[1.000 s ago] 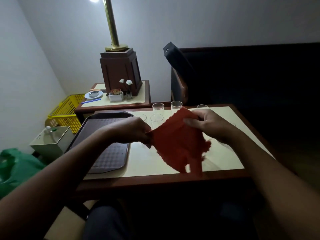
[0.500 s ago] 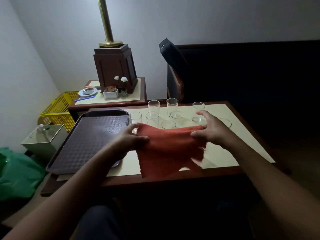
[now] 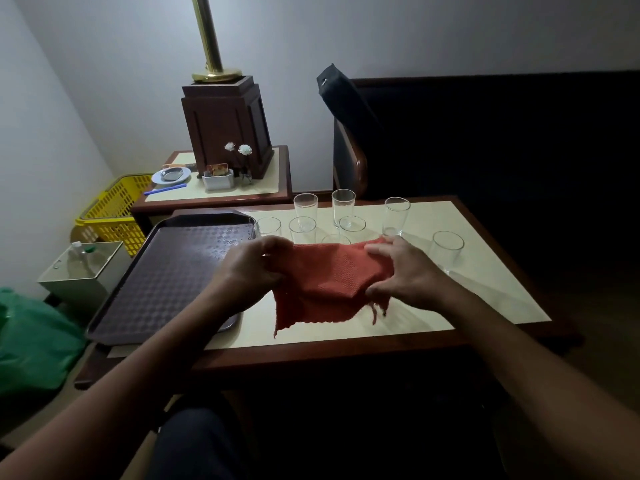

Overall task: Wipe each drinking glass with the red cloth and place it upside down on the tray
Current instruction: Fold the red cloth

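Both hands grip the red cloth (image 3: 329, 285), the left hand (image 3: 254, 271) and right hand (image 3: 405, 271) pinching opposite edges to spread its coarse waffle weave just above the cream-topped bench (image 3: 485, 275), seemingly readying it for wiping. Clear, tapered drinking glasses (image 3: 343, 206) stand upright behind, untouched. The dark, stipple-textured rectangular tray (image 3: 166, 271) lies beside them at left, bearing none yet.

Cloth (image 3: 329, 285) covers the middle glass (image 3: 335, 238) except its far rim. Left hand (image 3: 251, 271) hides the lower part of the left glass (image 3: 268, 226). Left forearm (image 3: 187, 330) covers the near right corner of the tray (image 3: 166, 271). Lamp pole (image 3: 207, 32) is cut off by the top edge, green bag (image 3: 31, 344) by the left edge. Card (image 3: 217, 168): print too small to read. Seat (image 3: 502, 140): detail lost in darkness.
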The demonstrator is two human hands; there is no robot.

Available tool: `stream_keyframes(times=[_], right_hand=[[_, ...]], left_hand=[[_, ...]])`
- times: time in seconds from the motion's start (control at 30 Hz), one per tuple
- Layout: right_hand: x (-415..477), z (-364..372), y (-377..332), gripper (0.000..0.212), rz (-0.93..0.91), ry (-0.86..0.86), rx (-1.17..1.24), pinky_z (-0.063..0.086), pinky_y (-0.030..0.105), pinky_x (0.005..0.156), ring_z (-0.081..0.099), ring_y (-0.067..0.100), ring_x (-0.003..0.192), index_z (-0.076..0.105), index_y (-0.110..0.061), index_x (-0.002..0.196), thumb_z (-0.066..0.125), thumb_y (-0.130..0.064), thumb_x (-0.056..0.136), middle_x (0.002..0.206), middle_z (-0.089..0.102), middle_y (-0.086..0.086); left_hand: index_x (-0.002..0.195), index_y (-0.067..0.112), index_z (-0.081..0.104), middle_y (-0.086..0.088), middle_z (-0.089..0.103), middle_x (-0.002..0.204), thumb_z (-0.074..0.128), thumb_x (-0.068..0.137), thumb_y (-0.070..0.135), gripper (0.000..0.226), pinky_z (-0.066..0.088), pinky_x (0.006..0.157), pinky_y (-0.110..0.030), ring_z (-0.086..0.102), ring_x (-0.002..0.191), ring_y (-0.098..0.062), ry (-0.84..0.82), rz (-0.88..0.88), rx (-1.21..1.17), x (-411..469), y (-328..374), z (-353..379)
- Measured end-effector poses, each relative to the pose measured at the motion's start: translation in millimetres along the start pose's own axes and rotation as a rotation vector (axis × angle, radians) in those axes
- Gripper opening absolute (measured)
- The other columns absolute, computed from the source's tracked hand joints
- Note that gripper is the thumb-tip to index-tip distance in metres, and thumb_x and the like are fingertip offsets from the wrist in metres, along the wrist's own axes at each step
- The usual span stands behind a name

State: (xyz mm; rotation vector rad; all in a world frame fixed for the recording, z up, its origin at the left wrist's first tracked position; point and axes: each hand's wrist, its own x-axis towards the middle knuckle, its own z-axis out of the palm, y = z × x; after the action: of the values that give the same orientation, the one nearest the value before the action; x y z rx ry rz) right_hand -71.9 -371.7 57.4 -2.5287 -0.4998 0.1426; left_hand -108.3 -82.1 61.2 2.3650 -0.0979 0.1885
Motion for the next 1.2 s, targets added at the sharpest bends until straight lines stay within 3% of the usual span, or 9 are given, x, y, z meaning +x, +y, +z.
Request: stream_keyframes(times=[0.1,0.27,0.4,0.6,0.8,0.93,1.0,1.1,1.2], right_hand=[[4.2,9.9,11.6,0.03,-0.091,0.007,-0.107,0.06,0.034,0.098,0.064,0.018,0.115,0.08,-0.011,0.118,0.08,-0.002,0.089,0.134,0.063,0.004],[-0.3,-1.4,24.0,0.003,-0.063,0.055,-0.013,0.046,0.02,0.087,0.063,0.01,0.108,0.083,-0.02,0.094,0.083,-0.022,0.092,0.123,0.066,-0.01],[1.0,-6.7,26.6,0.011,0.083,0.052,0.496,0.054,0.038,0.083,0.071,0.017,0.087,0.077,-0.013,0.095,0.076,-0.023,0.097,0.099,0.078,0.005],[12.2,18.3,9.3,0.01,0.252,0.318,0.61,0.064,0.06,0.084,0.079,0.033,0.085,0.077,-0.016,0.094,0.072,-0.024,0.097,0.087,0.081,0.007],[-14.1,40.2,-30.7,0.031,-0.026,0.121,0.498,0.057,0.026,0.088,0.071,0.003,0.099,0.069,-0.028,0.131,0.071,-0.028,0.1,0.108,0.077,-0.011],[-16.2,42.0,-14.9,0.021,0.069,0.26,0.684,0.066,0.042,0.077,0.079,0.026,0.092,0.076,-0.024,0.12,0.064,-0.016,0.106,0.102,0.081,0.002],[-15.4,37.9,-2.7,0.021,0.116,0.186,0.914,0.062,0.036,0.082,0.078,0.024,0.094,0.078,-0.02,0.112,0.062,-0.008,0.105,0.1,0.082,0.001],[-19.1,27.3,3.5,0.02,0.192,-0.027,1.18,0.054,0.033,0.069,0.07,0.022,0.084,0.076,-0.013,0.116,0.06,-0.007,0.106,0.101,0.077,0.008],[-17.1,33.1,24.1,0.03,0.342,0.002,1.005,0.06,0.039,0.077,0.075,0.022,0.089,0.071,-0.022,0.129,0.074,-0.02,0.1,0.11,0.078,0.013]], left_hand=[[0.115,0.02,0.079,0.001,0.08,0.097,0.082,0.083,0.002,0.037,0.06,0.079,-0.02,0.075,0.084,-0.01,0.027,0.101,0.16,-0.8,-8.7,-1.6],[0.102,0.021,0.082,0.002,0.078,0.097,0.077,0.091,0.01,0.016,0.047,0.068,-0.003,0.069,0.078,-0.006,-0.051,0.147,0.329,0.3,-23.1,-11.2],[0.096,0.019,0.071,-0.001,0.073,0.1,0.068,0.098,0.017,0.004,0.061,0.083,-0.037,0.071,0.093,-0.018,-0.144,0.055,0.05,4.3,-23.9,-17.8],[0.102,-0.002,0.065,-0.026,0.074,0.097,0.067,0.099,0.013,0.015,0.066,0.073,-0.035,0.075,0.092,-0.041,-0.072,-0.218,-0.433,1.3,23.3,15.3],[0.103,0.012,0.078,-0.01,0.079,0.104,0.053,0.108,0.036,0.035,0.059,0.095,-0.039,0.074,0.104,-0.022,-0.184,-0.139,-0.651,-4.1,63.8,50.9],[0.108,0.03,0.077,0.011,0.077,0.105,0.05,0.108,0.037,0.027,0.052,0.09,-0.028,0.068,0.1,-0.001,-0.057,-0.091,-0.509,-6.2,60.3,57.4],[0.125,0.028,0.066,0.008,0.068,0.119,0.065,0.101,0.034,0.025,0.052,0.088,-0.026,0.064,0.108,-0.006,0.013,-0.131,-0.446,-4.0,49.0,60.3],[0.13,0.017,0.064,-0.007,0.072,0.124,0.068,0.099,0.026,0.032,0.058,0.089,-0.033,0.07,0.111,-0.019,-0.264,-0.286,-0.688,-6.6,39.5,66.3],[0.124,0.008,0.067,-0.024,0.074,0.116,0.066,0.099,0.009,0.025,0.062,0.078,-0.041,0.074,0.094,-0.028,-0.244,-0.34,-0.783,-10.9,39.9,79.0]])
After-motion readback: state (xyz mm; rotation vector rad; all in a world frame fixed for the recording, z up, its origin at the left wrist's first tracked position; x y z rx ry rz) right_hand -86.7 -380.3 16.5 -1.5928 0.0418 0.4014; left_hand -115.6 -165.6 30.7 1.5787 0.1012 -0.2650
